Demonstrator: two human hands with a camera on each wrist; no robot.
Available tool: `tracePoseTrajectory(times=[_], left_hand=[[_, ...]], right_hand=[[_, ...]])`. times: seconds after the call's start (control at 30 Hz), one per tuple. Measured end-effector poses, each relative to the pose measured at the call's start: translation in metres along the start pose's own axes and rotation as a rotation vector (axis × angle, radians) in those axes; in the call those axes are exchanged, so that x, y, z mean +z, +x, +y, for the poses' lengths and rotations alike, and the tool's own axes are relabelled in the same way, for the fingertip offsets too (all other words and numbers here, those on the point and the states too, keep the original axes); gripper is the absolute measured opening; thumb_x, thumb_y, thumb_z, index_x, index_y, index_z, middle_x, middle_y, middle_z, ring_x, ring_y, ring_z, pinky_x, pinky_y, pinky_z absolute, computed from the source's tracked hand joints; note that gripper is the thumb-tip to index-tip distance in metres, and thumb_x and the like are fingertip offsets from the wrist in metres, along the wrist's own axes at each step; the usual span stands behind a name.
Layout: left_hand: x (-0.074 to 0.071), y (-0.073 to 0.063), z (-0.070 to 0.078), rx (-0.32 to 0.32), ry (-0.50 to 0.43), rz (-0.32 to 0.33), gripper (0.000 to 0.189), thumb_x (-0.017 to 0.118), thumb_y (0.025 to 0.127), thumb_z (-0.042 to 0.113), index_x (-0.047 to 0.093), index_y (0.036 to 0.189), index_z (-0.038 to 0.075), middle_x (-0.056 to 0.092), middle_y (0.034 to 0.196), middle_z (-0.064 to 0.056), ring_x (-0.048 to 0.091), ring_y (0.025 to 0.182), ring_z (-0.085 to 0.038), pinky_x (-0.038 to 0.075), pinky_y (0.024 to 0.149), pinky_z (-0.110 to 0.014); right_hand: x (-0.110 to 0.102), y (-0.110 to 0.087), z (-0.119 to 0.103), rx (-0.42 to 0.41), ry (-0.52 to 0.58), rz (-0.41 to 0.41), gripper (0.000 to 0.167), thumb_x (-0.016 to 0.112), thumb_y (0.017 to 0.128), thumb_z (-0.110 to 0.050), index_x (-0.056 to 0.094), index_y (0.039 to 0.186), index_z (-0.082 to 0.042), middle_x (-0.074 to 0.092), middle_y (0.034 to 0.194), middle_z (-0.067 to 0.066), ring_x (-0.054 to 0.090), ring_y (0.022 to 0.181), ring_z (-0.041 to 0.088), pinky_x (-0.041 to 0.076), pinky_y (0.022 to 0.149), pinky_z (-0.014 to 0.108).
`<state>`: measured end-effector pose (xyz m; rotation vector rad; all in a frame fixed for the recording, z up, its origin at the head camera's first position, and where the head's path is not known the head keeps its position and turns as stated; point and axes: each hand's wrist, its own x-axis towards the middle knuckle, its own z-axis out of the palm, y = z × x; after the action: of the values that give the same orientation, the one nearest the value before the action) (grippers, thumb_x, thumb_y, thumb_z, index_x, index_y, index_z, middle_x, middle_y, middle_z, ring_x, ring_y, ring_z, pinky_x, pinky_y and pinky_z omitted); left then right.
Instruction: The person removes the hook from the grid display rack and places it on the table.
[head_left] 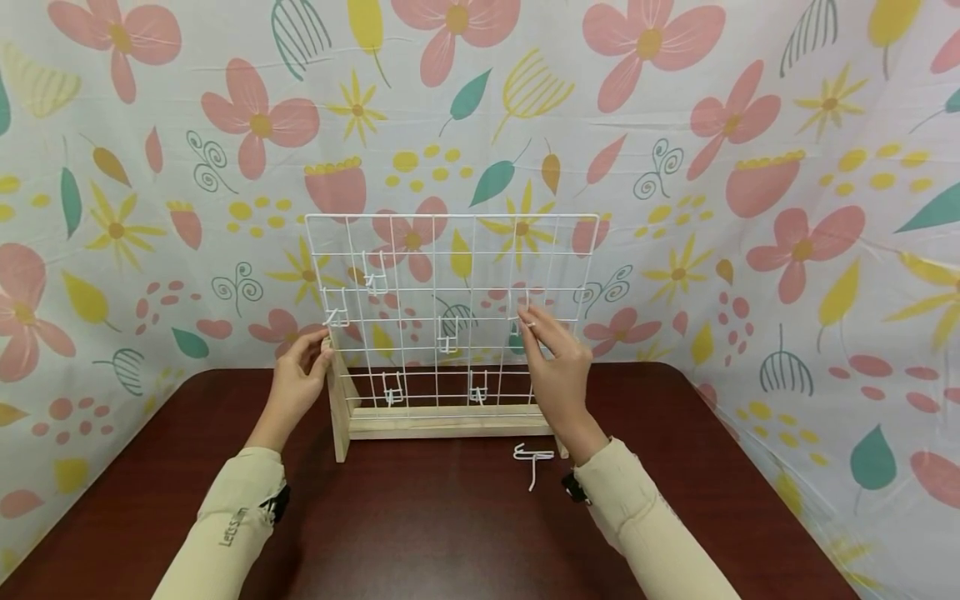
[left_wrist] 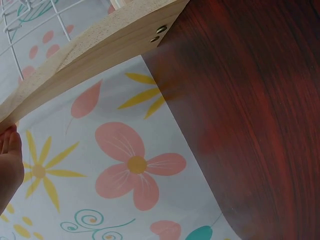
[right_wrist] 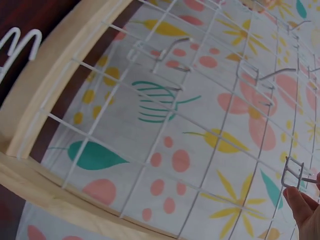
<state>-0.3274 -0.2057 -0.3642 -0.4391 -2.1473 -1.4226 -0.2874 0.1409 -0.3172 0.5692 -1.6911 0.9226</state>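
Note:
A white wire grid panel (head_left: 491,333) stands upright in a pale wooden frame (head_left: 450,427). My left hand (head_left: 296,383) grips the upper end of the left wooden post (head_left: 339,417); in the left wrist view only part of that hand (left_wrist: 9,162) shows at the edge. Between thumb and fingers, my right hand (head_left: 561,371) pinches a white wire hook (right_wrist: 290,172) against the right part of the grid. Several more hooks hang on the panel, among them an upper left hook (head_left: 375,283), a middle hook (head_left: 447,342) and a lower hook (head_left: 477,392).
One loose white hook (head_left: 534,455) lies on the dark red table (head_left: 420,517) in front of the frame's right end, below my right wrist. Behind the table hangs a flower-patterned cloth (head_left: 660,275), close past the panel, and it continues along both sides.

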Motion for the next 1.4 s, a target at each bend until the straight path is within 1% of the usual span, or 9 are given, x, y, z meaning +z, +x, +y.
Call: tracePoseTrajectory(times=[0.23, 0.37, 0.47, 0.57, 0.7, 0.8, 1.0, 1.3, 1.4], left_hand=[[0.0, -0.001, 0.003, -0.011, 0.0, -0.003, 0.035, 0.055, 0.096, 0.0, 0.051, 0.13, -0.01, 0.06, 0.116, -0.032, 0.049, 0.091, 0.01, 0.041, 0.077, -0.003], [-0.001, 0.0, 0.005, -0.009, 0.016, -0.006, 0.037, 0.055, 0.096, 0.002, 0.05, 0.131, -0.011, 0.059, 0.117, -0.032, 0.05, 0.094, 0.006, 0.04, 0.077, -0.003], [-0.002, 0.0, 0.005, -0.01, 0.019, -0.005, 0.038, 0.055, 0.096, 0.002, 0.05, 0.131, -0.011, 0.059, 0.118, -0.032, 0.05, 0.095, 0.006, 0.04, 0.077, -0.003], [-0.002, -0.001, 0.005, -0.015, 0.014, -0.003, 0.037, 0.055, 0.096, 0.001, 0.05, 0.13, -0.012, 0.059, 0.117, -0.032, 0.05, 0.092, 0.009, 0.04, 0.077, -0.003], [-0.001, 0.0, 0.004, -0.012, 0.003, -0.001, 0.036, 0.054, 0.096, -0.002, 0.05, 0.13, -0.012, 0.06, 0.115, -0.033, 0.049, 0.089, 0.011, 0.041, 0.077, -0.003], [-0.001, 0.0, 0.004, -0.011, 0.002, 0.001, 0.036, 0.054, 0.096, -0.003, 0.05, 0.13, -0.012, 0.059, 0.115, -0.033, 0.049, 0.089, 0.011, 0.041, 0.077, -0.003], [-0.001, 0.001, 0.004, -0.001, 0.002, 0.0, 0.035, 0.054, 0.096, -0.002, 0.05, 0.129, -0.013, 0.06, 0.114, -0.033, 0.05, 0.089, 0.01, 0.041, 0.077, -0.004], [0.0, 0.001, 0.001, 0.011, 0.002, 0.005, 0.035, 0.054, 0.095, -0.006, 0.05, 0.128, -0.014, 0.059, 0.114, -0.034, 0.049, 0.088, 0.012, 0.042, 0.075, -0.003], [0.0, 0.0, 0.001, 0.012, 0.006, 0.008, 0.035, 0.054, 0.094, -0.007, 0.05, 0.128, -0.014, 0.059, 0.114, -0.034, 0.049, 0.088, 0.012, 0.042, 0.075, -0.003]], right_hand=[[-0.003, -0.011, 0.002, -0.008, -0.018, -0.026, 0.019, 0.067, 0.089, -0.002, 0.073, 0.107, 0.002, 0.068, 0.111, 0.018, 0.067, 0.101, 0.026, 0.057, 0.062, 0.033], [-0.004, -0.017, 0.002, -0.012, -0.024, -0.023, 0.019, 0.068, 0.089, -0.001, 0.073, 0.106, 0.001, 0.069, 0.109, 0.017, 0.066, 0.102, 0.026, 0.056, 0.06, 0.033], [-0.004, -0.021, 0.002, -0.016, -0.031, -0.033, 0.019, 0.068, 0.088, 0.0, 0.073, 0.106, 0.001, 0.07, 0.109, 0.017, 0.067, 0.099, 0.026, 0.054, 0.057, 0.032], [-0.003, -0.026, 0.003, -0.017, -0.03, -0.047, 0.02, 0.069, 0.087, 0.001, 0.073, 0.106, 0.002, 0.07, 0.109, 0.017, 0.069, 0.094, 0.027, 0.054, 0.053, 0.033], [-0.003, -0.031, 0.004, -0.013, -0.031, -0.055, 0.019, 0.069, 0.086, 0.003, 0.074, 0.105, 0.002, 0.07, 0.108, 0.017, 0.069, 0.094, 0.026, 0.056, 0.064, 0.035], [-0.003, -0.035, 0.005, -0.017, -0.038, -0.068, 0.019, 0.07, 0.085, 0.004, 0.074, 0.104, 0.002, 0.07, 0.108, 0.016, 0.068, 0.098, 0.026, 0.056, 0.072, 0.034], [-0.003, -0.044, 0.008, -0.033, -0.051, -0.103, 0.021, 0.071, 0.083, 0.005, 0.073, 0.105, 0.003, 0.069, 0.109, 0.017, 0.068, 0.097, 0.028, 0.056, 0.069, 0.036], [-0.003, -0.056, 0.011, -0.077, -0.035, -0.14, 0.026, 0.072, 0.079, 0.01, 0.073, 0.104, 0.003, 0.069, 0.107, 0.02, 0.069, 0.092, 0.029, 0.054, 0.059, 0.029], [-0.004, -0.059, 0.011, -0.086, -0.021, -0.158, 0.027, 0.073, 0.077, 0.011, 0.073, 0.103, 0.003, 0.069, 0.108, 0.02, 0.068, 0.094, 0.03, 0.054, 0.062, 0.027]])
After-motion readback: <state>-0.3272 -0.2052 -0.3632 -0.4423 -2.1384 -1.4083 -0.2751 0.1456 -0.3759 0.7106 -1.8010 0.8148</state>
